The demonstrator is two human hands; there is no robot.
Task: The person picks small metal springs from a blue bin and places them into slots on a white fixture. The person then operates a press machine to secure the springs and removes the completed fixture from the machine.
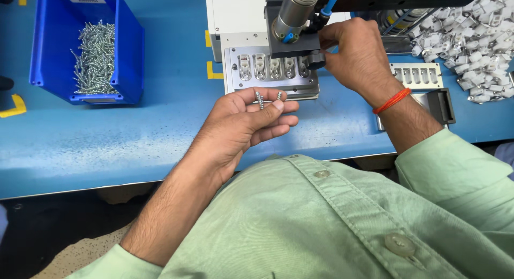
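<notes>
At a blue workbench (134, 134), a person in a pale green shirt is working over a metal jig plate (270, 71) with five slots in a row. Each slot is already showing a small metal part seated in it, though whether any of them is screwed down cannot be told from this angle. The left hand (243, 126) is hovering palm-up just in front of the plate, fingers half curled, the thumb pinning two small screws (267, 98) against the fingertips; these screws are lying just short of the plate's near edge and look not yet placed. The right hand (356, 54), an orange thread at its wrist, is reaching in from the right with fingers pinched together at the black nose of the driver head (294, 22) hanging over the plate's right end; what, if anything, the fingertips are gripping is hidden. A blue bin of screws (96, 57) is standing well to the left, a heap of white plastic parts (471, 33) to the far right, and a second empty plate (417, 75) is waiting beside it.
</notes>
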